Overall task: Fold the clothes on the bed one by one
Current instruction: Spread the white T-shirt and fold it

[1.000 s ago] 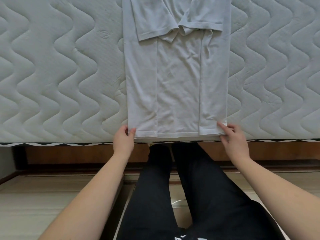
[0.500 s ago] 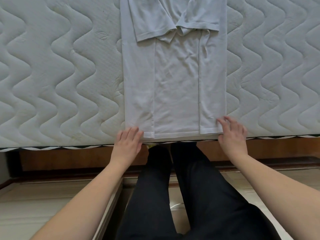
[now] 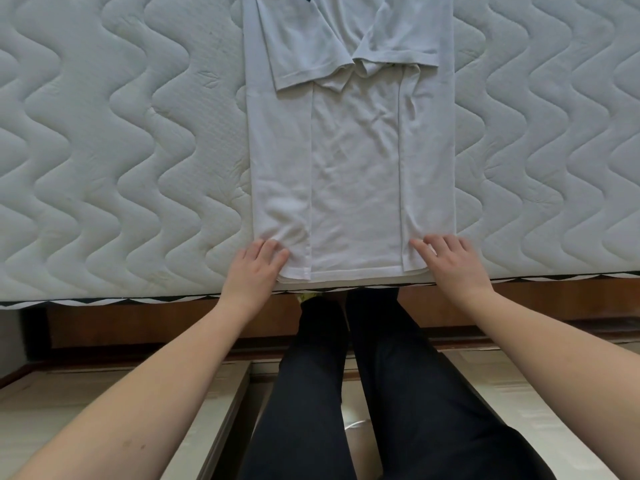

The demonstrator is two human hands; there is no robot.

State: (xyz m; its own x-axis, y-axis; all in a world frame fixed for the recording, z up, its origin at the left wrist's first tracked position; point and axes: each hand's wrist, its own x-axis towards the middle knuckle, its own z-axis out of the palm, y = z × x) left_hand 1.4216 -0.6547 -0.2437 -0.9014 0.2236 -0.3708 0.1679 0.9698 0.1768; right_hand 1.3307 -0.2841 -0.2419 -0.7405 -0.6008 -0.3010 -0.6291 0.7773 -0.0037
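Fingers (image 3: 273, 249): I am seeing both hands lying flat, grasping nothing, left hand (image 3: 254, 271) and right hand (image 3: 450, 263) pressing the near hem corners of the T-shirt (image 3: 353, 161). Step: lengthwise fold pending; next, pinching both corners.

The shirt (image 3: 353, 174) is soft matt knit cloth; beneath it, the mattress (image 3: 121, 150) is quilted fabric, above a glossy wooden frame (image 3: 166, 320).

White T-shirt (image 3: 353, 174) flat on mattress; sides and sleeves folded inward; hem nearest.
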